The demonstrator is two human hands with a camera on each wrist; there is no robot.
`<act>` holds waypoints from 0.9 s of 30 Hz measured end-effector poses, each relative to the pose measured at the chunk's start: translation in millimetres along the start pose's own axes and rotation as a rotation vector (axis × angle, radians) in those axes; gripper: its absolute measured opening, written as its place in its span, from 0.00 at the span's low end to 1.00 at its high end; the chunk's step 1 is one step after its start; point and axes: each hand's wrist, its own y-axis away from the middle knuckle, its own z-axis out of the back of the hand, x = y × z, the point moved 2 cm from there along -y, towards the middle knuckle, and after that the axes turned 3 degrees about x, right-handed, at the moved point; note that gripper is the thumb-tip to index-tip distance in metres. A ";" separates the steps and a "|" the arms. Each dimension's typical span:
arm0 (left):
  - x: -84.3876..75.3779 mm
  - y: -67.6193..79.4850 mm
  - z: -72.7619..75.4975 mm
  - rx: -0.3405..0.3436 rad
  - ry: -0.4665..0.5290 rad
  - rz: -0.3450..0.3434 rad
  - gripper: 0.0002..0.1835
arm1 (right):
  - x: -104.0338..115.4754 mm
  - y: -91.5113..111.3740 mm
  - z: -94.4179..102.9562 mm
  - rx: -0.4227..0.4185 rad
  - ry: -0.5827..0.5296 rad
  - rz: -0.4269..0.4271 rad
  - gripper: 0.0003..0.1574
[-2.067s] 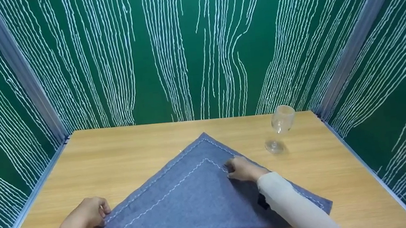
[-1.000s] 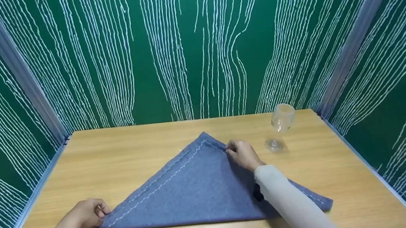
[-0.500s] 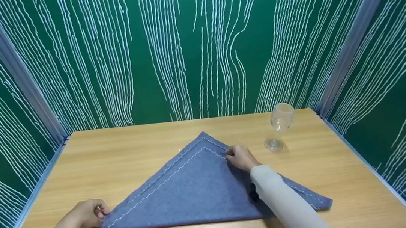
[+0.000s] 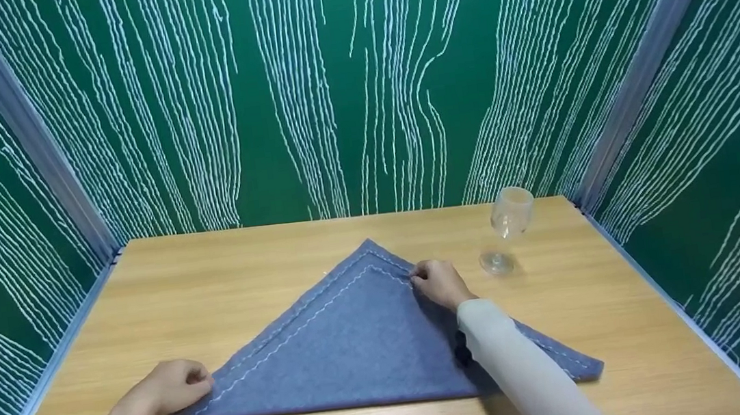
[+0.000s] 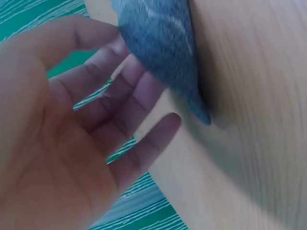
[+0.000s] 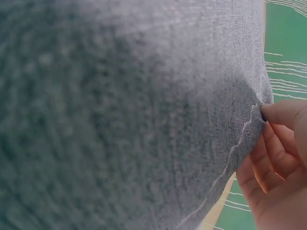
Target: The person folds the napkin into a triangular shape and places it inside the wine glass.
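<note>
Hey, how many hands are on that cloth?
2: the left hand at the cloth's left corner, and the right hand pinching its edge just right of the far peak.

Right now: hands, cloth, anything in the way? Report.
Left grip on cloth near its left corner. Right grip pinching right slope below far tip. Cloth lying as triangle. Wineglass upright on the right, apart from cloth.
</note>
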 end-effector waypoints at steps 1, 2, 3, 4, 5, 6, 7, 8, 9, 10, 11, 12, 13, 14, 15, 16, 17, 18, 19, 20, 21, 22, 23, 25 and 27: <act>-0.5 -0.3 -0.7 0.005 0.008 -0.011 0.05 | 0.6 -0.3 0.3 -0.003 0.003 0.007 0.07; -0.7 -0.7 -1.2 0.008 0.014 -0.030 0.05 | 1.3 -0.7 0.6 -0.004 0.003 0.013 0.07; -0.9 -0.9 -1.4 0.012 0.017 -0.049 0.06 | 2.1 -1.0 1.0 -0.005 0.005 0.019 0.07; -0.8 -1.0 -1.7 0.017 0.027 -0.058 0.06 | 2.9 -1.4 1.5 -0.008 0.007 0.028 0.07; -0.6 -1.2 -1.7 0.021 0.032 -0.068 0.06 | 3.8 -2.0 2.1 -0.016 0.012 0.034 0.07; -0.5 -1.5 -1.5 0.023 0.037 -0.080 0.06 | 4.7 -2.5 2.9 -0.021 0.014 0.037 0.07; -0.4 -1.8 -1.2 0.027 0.047 -0.090 0.06 | 5.8 -3.1 4.1 -0.028 0.015 0.041 0.07; -0.4 -2.2 -0.8 0.025 0.045 -0.108 0.06 | 7.0 -3.8 5.5 -0.038 0.021 0.048 0.07; -0.5 -2.6 -0.3 0.024 0.047 -0.121 0.06 | 7.9 -4.8 6.8 -0.050 0.031 0.057 0.06; -0.5 -2.9 0.2 0.021 0.045 -0.140 0.06 | 8.8 -5.7 8.5 -0.061 0.035 0.063 0.06; -0.7 -3.4 0.9 0.018 0.039 -0.158 0.06 | 9.7 -6.7 10.2 -0.070 0.041 0.064 0.06; -0.7 -3.8 1.4 0.014 0.036 -0.168 0.06 | 10.5 -7.8 12.3 -0.080 0.046 0.066 0.06; -0.8 -4.1 1.9 0.009 0.033 -0.179 0.06 | 10.9 -9.1 14.5 -0.090 0.053 0.068 0.06; -1.0 -4.4 2.5 0.001 0.030 -0.190 0.06 | 11.2 -10.6 16.8 -0.101 0.058 0.070 0.06; -1.5 -4.6 3.1 -0.004 0.038 -0.195 0.05 | 11.6 -11.9 19.2 -0.112 0.063 0.069 0.06; -1.8 -4.6 3.5 -0.012 0.043 -0.205 0.05 | 12.4 -13.1 21.9 -0.123 0.063 0.067 0.07; -2.3 -5.2 3.9 -0.018 0.058 -0.199 0.05 | 13.1 -14.6 24.3 -0.138 0.060 0.064 0.07; -3.0 -5.9 4.2 -0.028 0.076 -0.195 0.05 | 13.8 -16.0 26.6 -0.152 0.054 0.064 0.07; -3.9 -6.8 4.5 -0.040 0.081 -0.196 0.05 | 14.2 -17.5 28.2 -0.166 0.049 0.059 0.08; -4.7 -8.2 4.5 -0.054 0.079 -0.191 0.04 | 14.5 -18.5 29.1 -0.176 0.044 0.049 0.09; -5.4 -9.8 4.2 -0.069 0.072 -0.183 0.04 | 14.0 -19.3 29.0 -0.177 0.040 0.036 0.10; -5.5 -11.4 3.0 -0.082 0.058 -0.168 0.03 | 13.0 -19.7 27.8 -0.168 0.036 0.018 0.11; -5.5 -13.2 1.7 -0.087 0.042 -0.147 0.03 | 11.3 -19.9 25.8 -0.146 0.036 -0.006 0.13; -5.3 -15.6 -1.7 -0.091 -0.008 -0.107 0.05 | 5.5 -18.6 20.0 -0.072 0.057 -0.063 0.16; -4.4 -16.7 -5.1 -0.080 -0.038 -0.067 0.07 | -1.3 -16.1 14.0 0.004 0.089 -0.105 0.17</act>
